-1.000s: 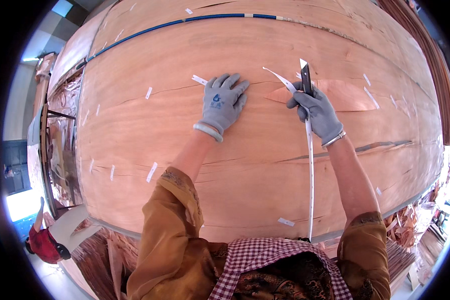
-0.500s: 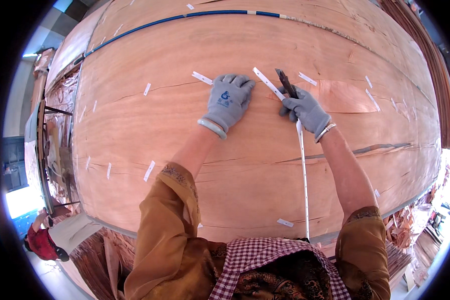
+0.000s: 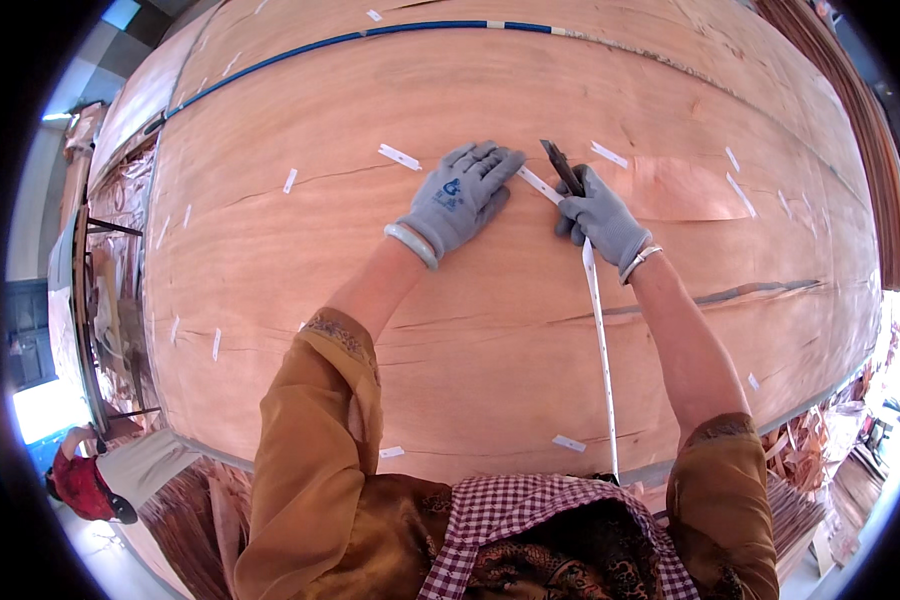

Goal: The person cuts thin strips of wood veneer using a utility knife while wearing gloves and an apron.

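My left hand (image 3: 458,200), in a grey glove, lies with its fingers stretched out on a wide sheet of reddish wood veneer (image 3: 410,110). Its fingertips touch the free end of a white perforated tape (image 3: 542,186). Just to the right, my gloved right hand (image 3: 602,220) is closed round a dark, narrow knife (image 3: 562,168), whose tip points away from me. The same hand grips the tape, which runs down from it towards my apron. Near both hands, a short piece of tape (image 3: 399,157) and another strip (image 3: 609,154) lie along a crack in the veneer.
A blue rod (image 3: 420,27) lies across the far part of the sheet. Reddish veneer stacks (image 3: 845,90) stand at the far right, and torn scraps (image 3: 820,440) at the near right. Another person in a red top (image 3: 80,485) is at the lower left.
My left hand has turned and shifted right, its fingertips now on the tape's end. My right hand has moved slightly left with the knife and tape.
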Tool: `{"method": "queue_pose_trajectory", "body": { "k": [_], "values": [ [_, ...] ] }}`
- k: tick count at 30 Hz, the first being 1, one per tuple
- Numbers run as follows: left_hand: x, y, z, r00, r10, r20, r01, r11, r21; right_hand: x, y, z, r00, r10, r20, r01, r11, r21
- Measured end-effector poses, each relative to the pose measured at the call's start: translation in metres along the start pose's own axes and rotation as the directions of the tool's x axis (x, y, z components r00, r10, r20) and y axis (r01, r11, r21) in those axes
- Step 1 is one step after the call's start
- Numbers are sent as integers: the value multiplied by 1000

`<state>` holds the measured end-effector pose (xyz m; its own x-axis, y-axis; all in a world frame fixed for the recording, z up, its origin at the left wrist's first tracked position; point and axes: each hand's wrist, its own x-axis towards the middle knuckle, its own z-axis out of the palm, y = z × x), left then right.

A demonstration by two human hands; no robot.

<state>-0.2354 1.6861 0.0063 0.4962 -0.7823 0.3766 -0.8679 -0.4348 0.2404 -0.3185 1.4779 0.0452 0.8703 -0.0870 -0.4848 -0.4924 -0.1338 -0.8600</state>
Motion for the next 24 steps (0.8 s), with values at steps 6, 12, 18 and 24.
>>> {"method": "queue_pose_trajectory", "body": {
  "k": [6, 12, 18, 24],
  "values": [
    [0, 9, -7, 995, -57, 76, 46, 990, 135, 2, -1, 4, 995, 84, -49, -90, 986, -141],
    [-3, 8, -9, 995, -66, 79, 55, 989, 134, -10, 6, -1, 997, 69, -40, -72, 995, -63],
    [3, 31, 4, 995, 74, 64, -81, 990, 116, -5, 11, -2, 990, 44, -132, -70, 977, -202],
    [7, 44, -12, 973, 36, 227, -47, 998, 47, -30, 8, -2, 985, 80, -152, -118, 957, -265]
  ]
}}
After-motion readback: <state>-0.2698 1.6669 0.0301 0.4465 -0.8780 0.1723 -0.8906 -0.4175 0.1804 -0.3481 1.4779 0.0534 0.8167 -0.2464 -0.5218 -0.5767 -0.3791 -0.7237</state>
